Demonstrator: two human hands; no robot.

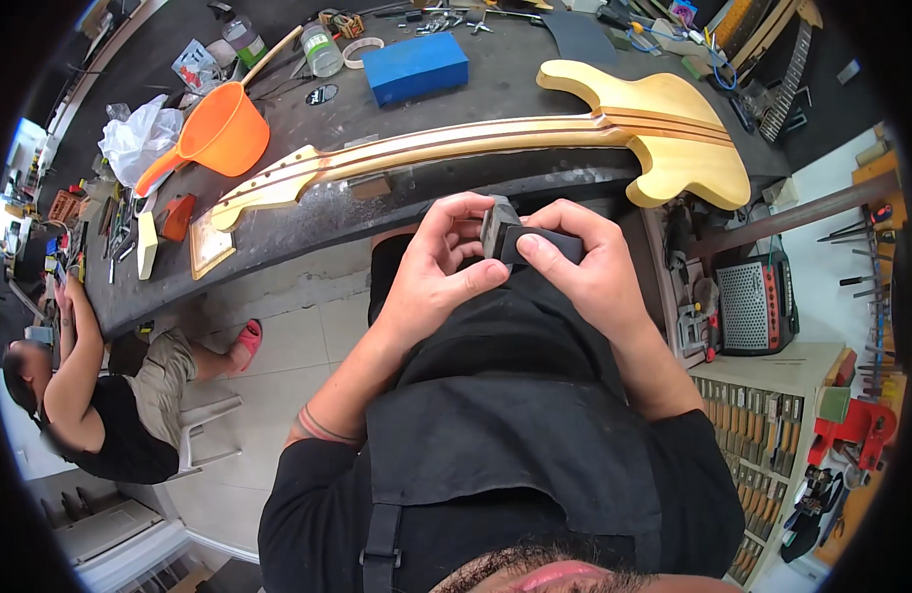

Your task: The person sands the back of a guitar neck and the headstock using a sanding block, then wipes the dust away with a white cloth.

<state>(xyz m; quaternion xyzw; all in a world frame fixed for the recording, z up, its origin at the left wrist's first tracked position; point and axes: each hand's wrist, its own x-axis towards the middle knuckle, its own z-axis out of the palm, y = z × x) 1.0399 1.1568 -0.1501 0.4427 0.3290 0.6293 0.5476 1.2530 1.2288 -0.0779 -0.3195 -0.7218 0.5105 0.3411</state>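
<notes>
Just in front of my apron, past the bench's near edge, both hands work on a small grey block (pixel 491 229) and a black sheet that looks like sandpaper (pixel 564 245). My left hand (pixel 442 255) is closed round the block's left side, thumb underneath. My right hand (pixel 586 259) pinches the sheet, its thumb lying across the black surface against the block. How far the sheet wraps round the block is hidden. Beyond my hands, an unfinished pale wooden electric guitar (pixel 678 158) lies across the bench, its headstock to the left and its body to the right.
On the dark bench (pixel 307 109) are an orange dipper (pixel 223 128), a blue block (pixel 416 67), a clear bottle (pixel 321 51) and a plastic bag (pixel 144 136). Another person (pixel 120 405) sits at left. An amplifier (pixel 757 306) and a tool rack (pixel 752 435) stand at right.
</notes>
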